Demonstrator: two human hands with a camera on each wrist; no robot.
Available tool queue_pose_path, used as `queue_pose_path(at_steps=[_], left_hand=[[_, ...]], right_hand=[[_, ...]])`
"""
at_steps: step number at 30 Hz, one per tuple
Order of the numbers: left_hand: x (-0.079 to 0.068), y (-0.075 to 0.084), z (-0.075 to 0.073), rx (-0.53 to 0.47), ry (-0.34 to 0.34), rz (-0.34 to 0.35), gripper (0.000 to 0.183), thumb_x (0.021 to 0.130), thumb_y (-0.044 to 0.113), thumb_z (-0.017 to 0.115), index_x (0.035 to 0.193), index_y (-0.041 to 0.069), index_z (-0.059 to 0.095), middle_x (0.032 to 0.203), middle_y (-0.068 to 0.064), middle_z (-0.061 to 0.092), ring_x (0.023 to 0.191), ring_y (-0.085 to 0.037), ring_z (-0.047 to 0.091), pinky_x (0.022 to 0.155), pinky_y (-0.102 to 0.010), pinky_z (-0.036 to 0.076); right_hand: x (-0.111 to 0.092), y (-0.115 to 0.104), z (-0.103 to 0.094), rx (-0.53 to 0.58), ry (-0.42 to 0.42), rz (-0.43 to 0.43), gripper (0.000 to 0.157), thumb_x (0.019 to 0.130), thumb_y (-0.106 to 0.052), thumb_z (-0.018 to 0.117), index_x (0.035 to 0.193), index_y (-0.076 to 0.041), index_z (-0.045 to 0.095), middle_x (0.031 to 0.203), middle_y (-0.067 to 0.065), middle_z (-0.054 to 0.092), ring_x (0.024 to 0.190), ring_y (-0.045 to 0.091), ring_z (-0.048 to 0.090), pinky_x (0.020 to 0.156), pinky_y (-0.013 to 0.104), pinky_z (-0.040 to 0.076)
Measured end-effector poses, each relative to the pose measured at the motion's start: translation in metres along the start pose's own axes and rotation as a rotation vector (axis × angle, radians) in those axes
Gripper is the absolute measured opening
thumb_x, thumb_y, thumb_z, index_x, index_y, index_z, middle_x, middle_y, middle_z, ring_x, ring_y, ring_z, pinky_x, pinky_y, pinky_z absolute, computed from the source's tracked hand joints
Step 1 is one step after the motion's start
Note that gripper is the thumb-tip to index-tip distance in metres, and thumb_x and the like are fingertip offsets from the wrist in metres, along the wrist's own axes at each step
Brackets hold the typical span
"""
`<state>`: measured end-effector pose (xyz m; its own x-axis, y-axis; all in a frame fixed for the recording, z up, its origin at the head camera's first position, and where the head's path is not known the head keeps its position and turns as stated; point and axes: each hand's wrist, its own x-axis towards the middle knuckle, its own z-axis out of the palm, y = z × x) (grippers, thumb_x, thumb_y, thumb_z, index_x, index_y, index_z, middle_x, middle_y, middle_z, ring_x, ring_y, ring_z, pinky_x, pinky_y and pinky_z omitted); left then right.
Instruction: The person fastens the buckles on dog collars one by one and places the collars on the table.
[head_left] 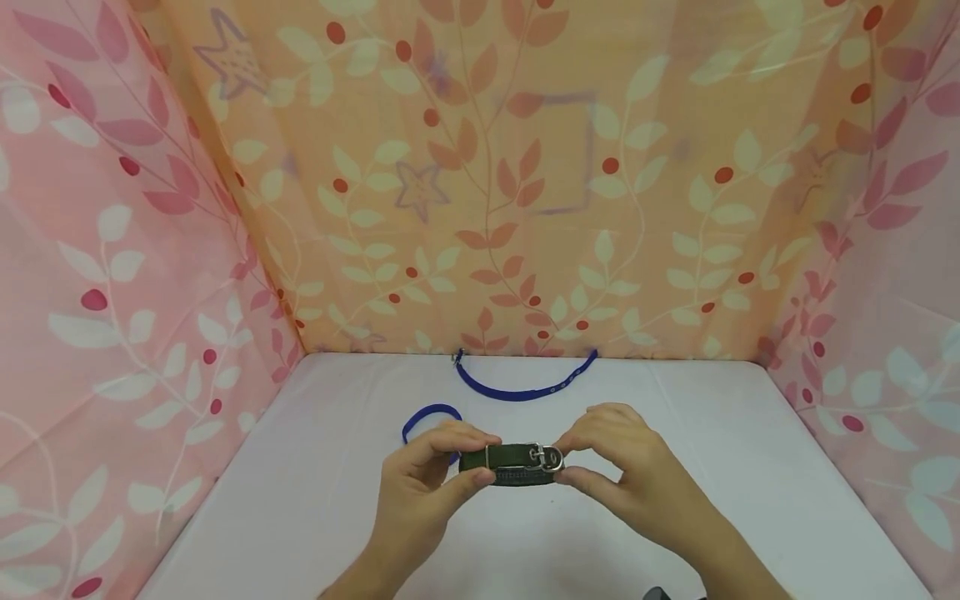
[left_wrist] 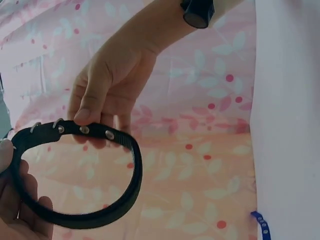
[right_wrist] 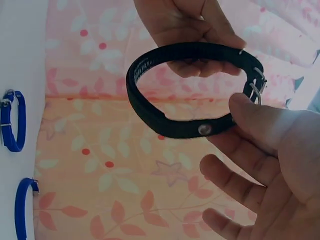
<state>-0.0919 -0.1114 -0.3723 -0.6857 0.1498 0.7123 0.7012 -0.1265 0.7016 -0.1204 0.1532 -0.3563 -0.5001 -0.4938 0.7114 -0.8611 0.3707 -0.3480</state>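
A dark green collar [head_left: 513,455] is buckled into a ring and held up over the table by both hands. My left hand [head_left: 423,479] pinches its left end between thumb and fingers, next to a metal keeper loop. At the opposite end, my right hand [head_left: 633,467] pinches the strap beside the silver buckle [head_left: 538,456] and D-ring. In the left wrist view the whole round of the collar [left_wrist: 105,220] shows, with several metal rivets along the strap. The right wrist view shows the right hand's [right_wrist: 280,165] thumb against the band near the buckle, its other fingers spread below.
On the white table [head_left: 300,467] lies a blue collar [head_left: 517,395], spread in an open curve by the back curtain. Another blue collar [head_left: 431,408], closed in a loop, sits behind the left hand. Floral curtains [head_left: 480,208] enclose the back and both sides.
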Motion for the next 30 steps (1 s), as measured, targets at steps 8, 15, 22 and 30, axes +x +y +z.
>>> queue_pose_path(at_steps=[8,15,22,30], left_hand=[[0.006,-0.001,-0.011,0.173,0.027,0.077,0.039,0.081,-0.015,0.076,0.114,0.006,0.074,0.107,-0.013,0.072,0.104,-0.023,0.063,0.088,-0.026,0.058],[0.009,-0.005,-0.016,0.258,0.025,0.197,0.043,0.075,-0.015,0.082,0.112,0.005,0.075,0.104,-0.012,0.073,0.103,-0.022,0.064,0.089,-0.023,0.056],[0.01,-0.003,-0.02,0.338,-0.001,-0.078,0.038,0.088,0.002,0.078,0.122,0.018,0.072,0.117,0.002,0.074,0.11,-0.017,0.066,0.095,-0.026,0.054],[0.012,-0.004,-0.021,0.332,-0.148,-0.53,0.057,0.098,0.057,0.06,0.141,0.021,0.059,0.136,-0.001,0.064,0.11,-0.017,0.067,0.087,-0.031,0.056]], right_hand=[[0.002,-0.002,-0.005,-0.136,0.126,-0.083,0.02,0.099,-0.042,0.067,0.103,-0.024,0.073,0.097,-0.018,0.071,0.095,0.01,0.063,0.103,0.03,0.039],[0.005,-0.003,-0.008,-0.192,0.149,-0.117,0.03,0.103,-0.046,0.058,0.102,-0.02,0.073,0.097,-0.015,0.071,0.088,0.007,0.062,0.102,0.034,0.039],[0.009,0.002,-0.005,-0.126,0.214,-0.186,0.028,0.101,-0.04,0.064,0.101,-0.014,0.074,0.095,-0.008,0.072,0.09,0.009,0.065,0.108,0.034,0.039],[0.016,0.001,-0.001,-0.075,0.325,-0.308,0.026,0.097,-0.032,0.071,0.095,-0.006,0.074,0.09,0.001,0.072,0.091,0.021,0.062,0.107,0.034,0.04]])
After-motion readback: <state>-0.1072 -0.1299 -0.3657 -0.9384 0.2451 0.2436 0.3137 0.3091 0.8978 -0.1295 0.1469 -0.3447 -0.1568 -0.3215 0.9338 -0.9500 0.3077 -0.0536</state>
